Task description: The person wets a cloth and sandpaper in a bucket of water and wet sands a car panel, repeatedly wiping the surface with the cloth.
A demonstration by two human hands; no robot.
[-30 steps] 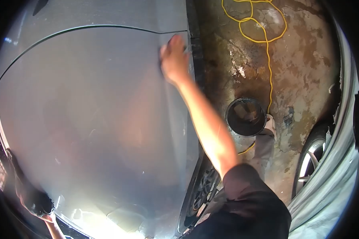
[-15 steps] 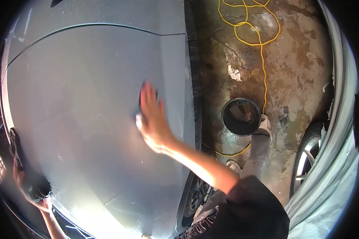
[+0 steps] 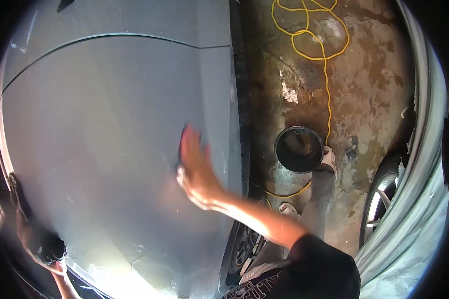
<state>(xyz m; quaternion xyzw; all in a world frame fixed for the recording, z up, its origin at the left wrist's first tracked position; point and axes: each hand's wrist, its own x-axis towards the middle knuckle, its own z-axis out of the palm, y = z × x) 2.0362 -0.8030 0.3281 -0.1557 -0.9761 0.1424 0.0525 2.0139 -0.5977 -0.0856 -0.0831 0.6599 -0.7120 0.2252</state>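
Note:
My right hand lies over a dark pad on a dull grey car door panel. Motion blurs the fingers, and most of the pad is hidden under the palm. At the panel's far left edge, my left hand grips a bunched black cloth. Part of that cloth hangs along the edge, and it covers most of the fingers. Bright light glares off the panel's lower end.
A black bucket stands on the stained concrete floor beside my foot. A yellow cord loops across the floor. Plastic sheeting hangs at right, near another car wheel. Below the grey panel sits a wheel.
My right hand has slid with the pad a little toward the lower end of the panel. The left hand keeps its hold on the black cloth. The view has shifted slightly.

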